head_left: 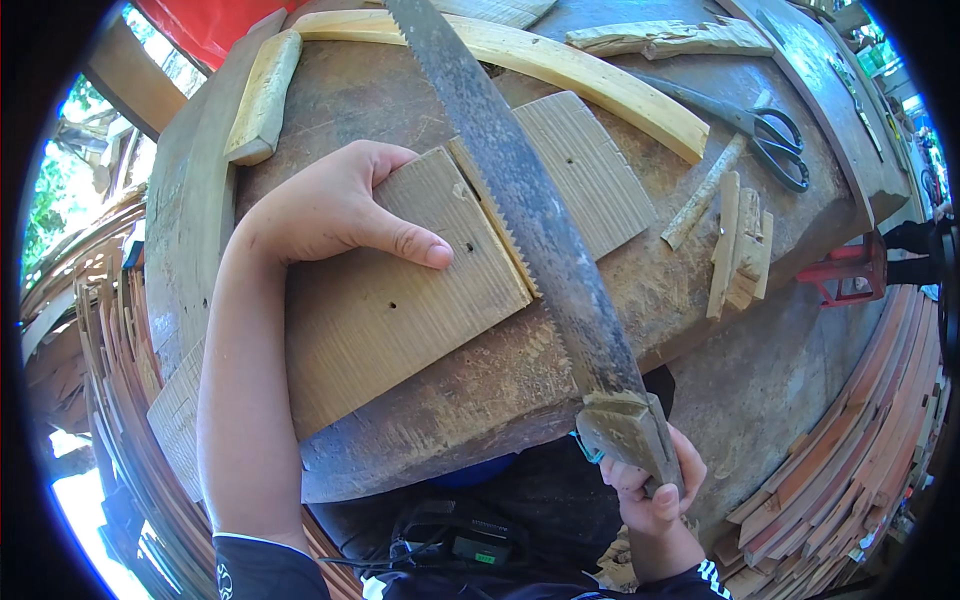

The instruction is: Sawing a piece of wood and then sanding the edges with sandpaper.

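A flat wooden board (400, 310) lies on a thick worn workbench (500, 390). My left hand (335, 210) presses down on the board's upper left part, thumb stretched toward a small hole. A long rusty handsaw (530, 210) sits in a cut across the board, teeth facing left. The part of the board right of the blade (590, 170) is still joined or lying close; I cannot tell which. My right hand (655, 480) grips the saw's wooden handle (625, 425) past the bench's near edge.
On the bench lie a curved pale wood strip (590, 75), a short pale block (262, 95), black scissors (770, 135) and several wood scraps (740, 245). Stacked thin slats (850, 440) fill the right and left sides. A red clamp-like thing (845, 270) stands at the right.
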Motion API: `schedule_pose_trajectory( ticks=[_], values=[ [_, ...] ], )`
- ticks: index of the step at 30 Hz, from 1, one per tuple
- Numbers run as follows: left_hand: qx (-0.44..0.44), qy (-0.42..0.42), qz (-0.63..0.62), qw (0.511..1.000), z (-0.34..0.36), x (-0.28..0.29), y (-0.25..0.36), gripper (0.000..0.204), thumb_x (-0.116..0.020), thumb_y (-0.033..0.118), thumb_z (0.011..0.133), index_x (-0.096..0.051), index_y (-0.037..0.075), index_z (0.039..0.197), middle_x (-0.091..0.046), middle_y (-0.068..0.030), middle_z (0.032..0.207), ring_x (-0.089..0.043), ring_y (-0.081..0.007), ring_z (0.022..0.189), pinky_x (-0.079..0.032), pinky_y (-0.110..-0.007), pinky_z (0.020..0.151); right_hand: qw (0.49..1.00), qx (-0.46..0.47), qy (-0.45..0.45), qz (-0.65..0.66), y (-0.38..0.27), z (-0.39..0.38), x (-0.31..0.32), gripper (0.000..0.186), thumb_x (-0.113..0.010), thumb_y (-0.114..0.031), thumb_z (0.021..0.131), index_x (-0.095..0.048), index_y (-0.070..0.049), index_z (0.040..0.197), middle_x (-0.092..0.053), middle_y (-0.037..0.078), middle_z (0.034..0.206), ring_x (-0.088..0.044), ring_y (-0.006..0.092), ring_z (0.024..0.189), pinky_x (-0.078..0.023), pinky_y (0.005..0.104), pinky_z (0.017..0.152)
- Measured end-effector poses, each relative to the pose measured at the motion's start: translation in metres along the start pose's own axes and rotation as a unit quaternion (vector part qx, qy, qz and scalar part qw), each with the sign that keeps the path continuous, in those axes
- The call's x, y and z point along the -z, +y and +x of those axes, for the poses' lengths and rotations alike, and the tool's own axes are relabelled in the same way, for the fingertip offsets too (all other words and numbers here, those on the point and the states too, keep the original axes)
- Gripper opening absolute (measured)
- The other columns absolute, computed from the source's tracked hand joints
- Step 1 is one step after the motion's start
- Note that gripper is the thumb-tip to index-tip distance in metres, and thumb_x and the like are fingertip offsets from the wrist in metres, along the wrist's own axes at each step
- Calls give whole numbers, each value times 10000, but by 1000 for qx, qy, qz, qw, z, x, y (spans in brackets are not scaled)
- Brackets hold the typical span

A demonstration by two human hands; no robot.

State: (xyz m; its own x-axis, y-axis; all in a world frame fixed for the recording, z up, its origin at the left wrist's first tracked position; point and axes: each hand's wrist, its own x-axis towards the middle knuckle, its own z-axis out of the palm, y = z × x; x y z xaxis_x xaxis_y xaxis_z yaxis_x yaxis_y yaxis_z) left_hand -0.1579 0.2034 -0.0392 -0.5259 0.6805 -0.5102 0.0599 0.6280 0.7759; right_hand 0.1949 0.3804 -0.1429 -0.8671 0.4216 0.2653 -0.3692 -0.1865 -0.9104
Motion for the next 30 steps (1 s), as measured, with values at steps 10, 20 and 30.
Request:
schedule_pose_trajectory(
  ticks=[10,20,30],
  values=[
    [4,30,7,1000,-11,-2,3,654,-979,226,630,-693,-42,1153,-744,-49,1006,-672,-131,954,-513,-267,893,1000,7,-2,-19,4,-2,2,584,-540,-366,1054,-432,74,1423,-557,85,620,-518,148,513,-484,319,496],
    [31,44,19,998,-60,19,-35,703,-1000,185,585,-678,-37,1170,-731,-49,1017,-665,-126,948,-515,-277,887,974,126,-77,-172,-3,3,-14,650,-526,-333,1049,-334,156,1432,-508,50,535,-467,131,423,-432,296,407],
    [34,114,96,988,-59,21,-41,717,-1010,327,572,-702,-33,1110,-717,-66,956,-671,-150,916,-516,-291,858,988,-101,-52,-103,-29,14,-51,870,-568,-499,1021,-286,200,1456,-452,13,545,-479,119,477,-407,288,477]
  ],
)
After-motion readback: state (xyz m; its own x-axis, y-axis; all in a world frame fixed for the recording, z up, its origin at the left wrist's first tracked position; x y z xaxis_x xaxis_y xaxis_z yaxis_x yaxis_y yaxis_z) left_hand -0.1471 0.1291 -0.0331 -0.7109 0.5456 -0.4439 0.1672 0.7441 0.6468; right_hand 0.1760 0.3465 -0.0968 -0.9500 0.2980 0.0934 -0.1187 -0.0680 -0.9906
